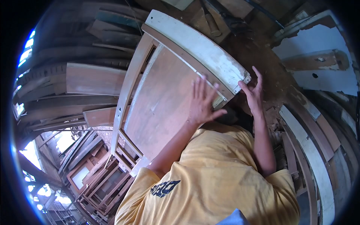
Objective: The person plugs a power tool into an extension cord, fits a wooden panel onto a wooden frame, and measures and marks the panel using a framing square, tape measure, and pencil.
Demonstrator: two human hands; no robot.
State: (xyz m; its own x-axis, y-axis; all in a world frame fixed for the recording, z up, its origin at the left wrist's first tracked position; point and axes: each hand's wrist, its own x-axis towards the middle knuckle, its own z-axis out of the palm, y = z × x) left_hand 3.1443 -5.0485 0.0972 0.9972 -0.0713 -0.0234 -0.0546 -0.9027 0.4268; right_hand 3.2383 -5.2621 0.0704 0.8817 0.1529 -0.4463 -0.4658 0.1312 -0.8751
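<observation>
A wooden framed panel (pixel 165 101), much like a door or cabinet side, lies tilted in front of me. Along its far edge rests a white-painted board (pixel 195 43), worn and chipped at its right end. My left hand (pixel 203 101) is over the panel near that edge, fingers spread and holding nothing; whether the palm touches the wood I cannot tell. At the board's right end is my right hand (pixel 254 93), its thumb at the corner and its forefinger raised apart. A narrow pale strip (pixel 176 56) runs along the panel's top rail.
A wooden-handled tool (pixel 212 25), perhaps a chisel, and a dark tool (pixel 234 22) lie beyond the board. To the right are a peeling white panel (pixel 318 48) and stacked boards (pixel 315 161). Planks (pixel 95 78) and old frames (pixel 101 180) crowd the left.
</observation>
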